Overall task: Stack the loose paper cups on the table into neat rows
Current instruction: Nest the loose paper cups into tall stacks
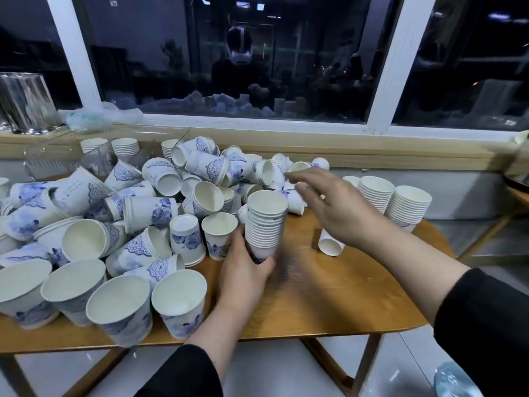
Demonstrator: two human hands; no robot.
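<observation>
A big heap of loose white paper cups [160, 181] with blue prints covers the left and middle of the wooden table [329, 296]. My left hand [243, 265] grips the bottom of a tall stack of nested cups [264, 224], held upright above the table. My right hand [335, 207] stretches over the table toward the cups at the back of the heap, fingers spread and blurred, holding nothing. Two finished stacks [395, 204] stand at the table's far right. One cup [330, 243] lies on its side under my right wrist.
More stacks [124, 149] stand at the back left by a wire rack [51, 159]. Several upright cups [120, 308] line the near left edge. A window ledge [315, 147] runs behind the table, with a glass container [27, 103] on it. Tiled floor lies below.
</observation>
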